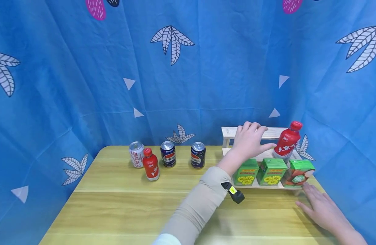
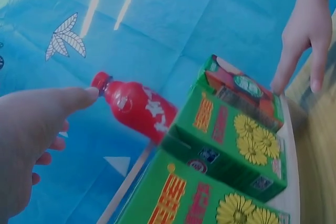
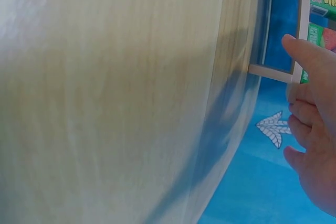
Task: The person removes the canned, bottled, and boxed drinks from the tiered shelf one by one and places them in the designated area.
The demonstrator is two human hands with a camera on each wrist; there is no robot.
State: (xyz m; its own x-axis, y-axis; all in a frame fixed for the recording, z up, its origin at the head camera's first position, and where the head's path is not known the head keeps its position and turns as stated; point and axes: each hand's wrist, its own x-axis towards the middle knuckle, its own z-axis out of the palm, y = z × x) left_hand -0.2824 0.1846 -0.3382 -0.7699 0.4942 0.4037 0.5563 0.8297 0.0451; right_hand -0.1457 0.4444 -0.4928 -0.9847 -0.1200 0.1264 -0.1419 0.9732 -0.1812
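My left hand (image 1: 250,141) hovers over the left part of a pale wooden tiered rack (image 1: 230,131), holding nothing, with its thumb toward a red bottle (image 1: 287,141). That bottle stands on the rack's middle tier at the right; in the left wrist view the thumb tip overlaps its red cap (image 2: 100,80). Along the front tier sit two green drink cartons with yellow flowers (image 1: 246,173) and a green-and-brown carton (image 1: 298,173). At the rack's front right corner, the fingertips of my right hand (image 1: 324,207) lie beside the brown carton, the thumb spread apart from the fingers.
Left of the rack, on the wooden table (image 1: 139,211), stand two dark blue cola cans (image 1: 168,154), a silver-white can (image 1: 136,154) and a second red bottle (image 1: 151,165). A blue patterned curtain (image 1: 188,85) encloses the back and sides.
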